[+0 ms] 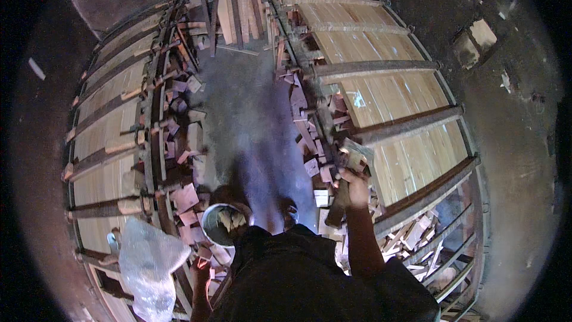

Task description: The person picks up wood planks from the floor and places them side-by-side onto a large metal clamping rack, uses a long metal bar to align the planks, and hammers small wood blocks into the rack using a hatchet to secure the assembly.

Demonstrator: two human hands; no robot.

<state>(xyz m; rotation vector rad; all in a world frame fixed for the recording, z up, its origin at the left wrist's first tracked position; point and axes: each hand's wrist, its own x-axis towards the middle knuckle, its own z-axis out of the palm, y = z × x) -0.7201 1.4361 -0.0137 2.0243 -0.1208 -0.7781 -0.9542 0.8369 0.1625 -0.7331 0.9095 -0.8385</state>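
At the lower left, my left hand [201, 271] is closed around a small wooden block [204, 253], beside the left rack's inner edge. My right hand [356, 188] reaches to the inner edge of the right rack, its fingers curled; what they grip is blurred. Just beyond those fingers lies a wooden block [357, 152], and a dark wooden piece [338, 204] slants down beside the hand. Pale boards [402, 104] lie side by side in the right rack under dark crossbars [411, 126]. Similar boards [110, 143] fill the left rack.
A round bucket [218, 241] with pale pieces inside stands by my legs. Clear plastic sheeting [152, 268] drapes over the left rack's near end. Offcuts [186, 198] line both sides of the concrete aisle [250, 113]. Long planks [238, 6] stand at the far end.
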